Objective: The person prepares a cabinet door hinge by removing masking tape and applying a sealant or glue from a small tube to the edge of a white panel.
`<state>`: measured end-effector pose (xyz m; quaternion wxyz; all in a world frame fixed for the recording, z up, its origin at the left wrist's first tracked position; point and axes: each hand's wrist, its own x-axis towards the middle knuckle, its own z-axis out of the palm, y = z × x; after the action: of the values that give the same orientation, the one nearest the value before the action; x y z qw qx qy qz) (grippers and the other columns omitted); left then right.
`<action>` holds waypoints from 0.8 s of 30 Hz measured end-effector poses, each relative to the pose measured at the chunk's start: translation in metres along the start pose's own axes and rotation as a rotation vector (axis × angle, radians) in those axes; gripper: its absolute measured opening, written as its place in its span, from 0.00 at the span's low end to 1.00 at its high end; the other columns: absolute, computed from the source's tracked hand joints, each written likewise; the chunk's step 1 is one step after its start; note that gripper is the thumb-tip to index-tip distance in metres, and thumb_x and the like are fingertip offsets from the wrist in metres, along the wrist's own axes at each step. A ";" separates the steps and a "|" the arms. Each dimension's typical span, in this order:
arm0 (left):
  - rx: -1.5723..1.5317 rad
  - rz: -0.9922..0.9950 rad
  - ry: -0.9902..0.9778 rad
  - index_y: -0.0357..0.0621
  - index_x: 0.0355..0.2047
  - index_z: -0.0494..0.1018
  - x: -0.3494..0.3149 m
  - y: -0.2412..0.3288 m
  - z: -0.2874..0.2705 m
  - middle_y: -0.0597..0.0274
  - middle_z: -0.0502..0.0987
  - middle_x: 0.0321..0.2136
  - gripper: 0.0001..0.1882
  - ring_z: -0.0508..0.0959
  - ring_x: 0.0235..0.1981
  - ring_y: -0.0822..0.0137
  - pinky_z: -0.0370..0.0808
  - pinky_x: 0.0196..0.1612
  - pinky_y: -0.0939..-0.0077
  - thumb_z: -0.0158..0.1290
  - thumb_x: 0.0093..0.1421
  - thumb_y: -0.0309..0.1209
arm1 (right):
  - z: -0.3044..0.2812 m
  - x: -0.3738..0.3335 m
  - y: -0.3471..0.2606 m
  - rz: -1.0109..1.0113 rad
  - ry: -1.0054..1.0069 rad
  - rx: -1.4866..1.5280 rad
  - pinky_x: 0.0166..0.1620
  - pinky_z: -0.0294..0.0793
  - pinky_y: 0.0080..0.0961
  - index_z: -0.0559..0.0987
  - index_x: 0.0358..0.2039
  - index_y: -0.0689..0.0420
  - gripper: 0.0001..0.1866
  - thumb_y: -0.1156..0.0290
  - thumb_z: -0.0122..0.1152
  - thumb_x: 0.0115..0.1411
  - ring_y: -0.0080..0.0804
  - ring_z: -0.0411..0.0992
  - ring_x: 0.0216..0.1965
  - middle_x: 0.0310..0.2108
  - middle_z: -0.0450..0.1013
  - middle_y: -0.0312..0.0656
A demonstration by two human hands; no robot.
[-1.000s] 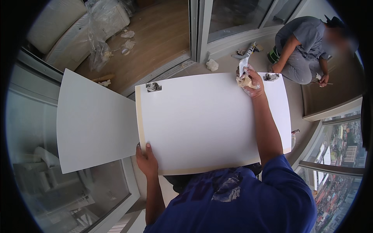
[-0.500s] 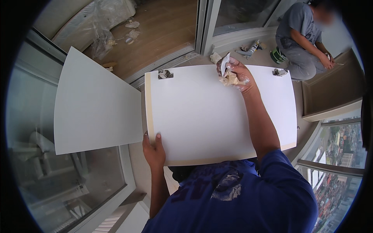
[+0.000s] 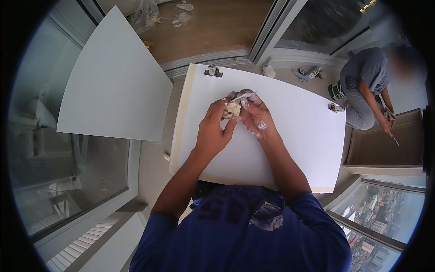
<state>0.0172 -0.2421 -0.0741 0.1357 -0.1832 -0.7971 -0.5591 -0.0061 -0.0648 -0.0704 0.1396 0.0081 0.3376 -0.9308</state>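
Across my lap lies a white cabinet door panel (image 3: 281, 158), with two metal hinges (image 3: 213, 71) along its far edge. Cream masking tape (image 3: 182, 106) runs down its left edge and along its near edge. My left hand (image 3: 213, 127) is closed on a crumpled wad of masking tape (image 3: 232, 110) above the panel. Right beside it, my right hand (image 3: 259, 119), smeared white, pinches a thin white piece (image 3: 244, 96) whose kind I cannot make out. The two hands meet around the wad, and some fingertips are hidden.
Another white panel (image 3: 115, 86) stands at the left. A co-worker (image 3: 369, 86) crouches at the far right by a brown open drawer-like box (image 3: 385, 147). A green bucket (image 3: 336, 90) and a caulking gun (image 3: 310, 75) lie beyond the panel. A crumpled scrap (image 3: 166, 156) is on the floor.
My left hand has left the panel's left edge and come up to the wad. My right hand has drawn back toward me and leftward. The view has shifted, and the panel appears turned.
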 end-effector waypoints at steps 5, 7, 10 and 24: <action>-0.072 -0.078 0.134 0.29 0.53 0.72 0.007 -0.012 -0.019 0.53 0.82 0.38 0.15 0.83 0.29 0.69 0.79 0.36 0.75 0.53 0.66 0.19 | -0.003 0.001 -0.006 -0.064 0.001 -0.039 0.65 0.70 0.62 0.81 0.49 0.56 0.11 0.77 0.59 0.68 0.44 0.77 0.54 0.50 0.79 0.44; -0.153 -0.119 0.213 0.30 0.54 0.72 0.011 -0.018 -0.034 0.58 0.82 0.36 0.15 0.80 0.28 0.73 0.77 0.34 0.78 0.53 0.68 0.20 | -0.011 -0.006 -0.014 -0.099 0.034 -0.081 0.64 0.70 0.63 0.81 0.49 0.56 0.10 0.76 0.59 0.68 0.45 0.77 0.53 0.50 0.79 0.46; -0.127 -0.206 0.358 0.33 0.56 0.71 0.008 -0.018 -0.085 0.63 0.80 0.35 0.15 0.76 0.27 0.78 0.73 0.32 0.82 0.53 0.71 0.24 | -0.043 -0.013 -0.031 -0.100 0.013 -0.127 0.63 0.72 0.58 0.80 0.49 0.55 0.10 0.75 0.60 0.67 0.43 0.76 0.51 0.50 0.78 0.47; 0.142 -0.430 0.495 0.37 0.51 0.77 -0.092 -0.135 -0.144 0.60 0.81 0.29 0.14 0.76 0.26 0.73 0.75 0.32 0.75 0.57 0.70 0.32 | -0.118 0.059 -0.128 -0.384 0.252 -0.632 0.53 0.79 0.42 0.76 0.51 0.63 0.12 0.74 0.59 0.69 0.37 0.78 0.43 0.43 0.79 0.46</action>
<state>0.0413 -0.4320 -0.1776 0.2166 0.1403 -0.7973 -0.5456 -0.1065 0.0878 -0.0878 -0.0841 0.0155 0.6175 -0.7819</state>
